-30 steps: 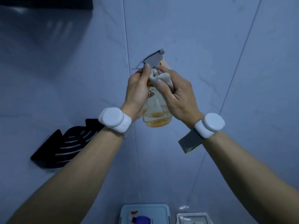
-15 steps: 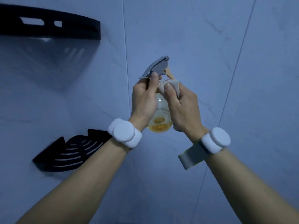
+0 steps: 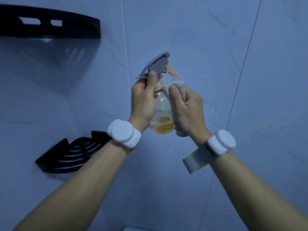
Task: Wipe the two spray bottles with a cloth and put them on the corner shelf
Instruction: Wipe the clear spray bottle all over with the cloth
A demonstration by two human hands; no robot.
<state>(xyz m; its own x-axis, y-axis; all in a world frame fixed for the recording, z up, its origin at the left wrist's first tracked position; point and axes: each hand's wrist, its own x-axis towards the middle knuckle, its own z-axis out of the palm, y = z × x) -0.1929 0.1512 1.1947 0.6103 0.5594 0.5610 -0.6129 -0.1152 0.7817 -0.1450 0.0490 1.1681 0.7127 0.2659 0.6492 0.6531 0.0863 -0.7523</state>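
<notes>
A clear spray bottle [image 3: 162, 114] with a little orange liquid at its bottom and a grey trigger head is held up in front of the tiled corner. My left hand [image 3: 144, 100] grips its neck just under the grey head. My right hand [image 3: 186, 109] presses a pale cloth [image 3: 179, 88] against the bottle's right side and shoulder. A black corner shelf [image 3: 73, 154] is fixed low on the left wall, below my left wrist. A second black shelf [image 3: 50, 24] hangs higher up at the top left. Only one bottle shows in this view.
Pale blue-grey wall tiles [image 3: 233, 55] meet in a corner behind the bottle. White bands sit on both wrists, and a grey strap [image 3: 196, 160] hangs from the right one. A pale edge of a container [image 3: 133, 229] peeks in at the bottom.
The view has tilted upward, so the upper shelf came into sight and the containers at the bottom slid out. My right hand with the cloth has shifted down from the bottle's head to its side.
</notes>
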